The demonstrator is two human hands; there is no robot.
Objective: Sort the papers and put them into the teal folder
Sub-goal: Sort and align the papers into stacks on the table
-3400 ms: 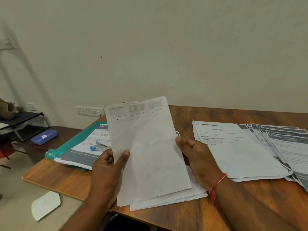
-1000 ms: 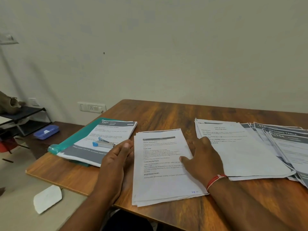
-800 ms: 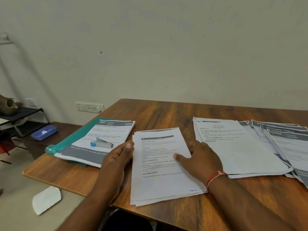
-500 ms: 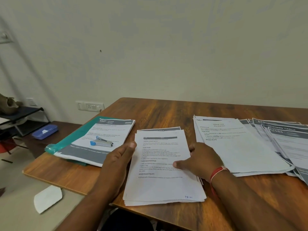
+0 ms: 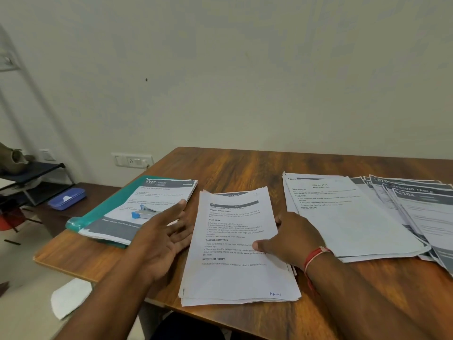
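Along the tabletop's near edge your middle stack lies, seemingly for squaring; the teal folder waits at the left edge. Your right hand grips the stack's right side, thumb on top; your left hand lies flat alongside, fingers straight. A stapler weights the folder's papers.

Wooden table, three paper groups. Middle stack near edge, sheets slightly fanned. Left hand open, fingers straight, at the stack's left edge. Right hand grips the right edge, thumb on the top sheet. Left: teal folder under printed sheets, blue stapler on top. Right: white pile, overlapped grey-headed sheets beyond it.
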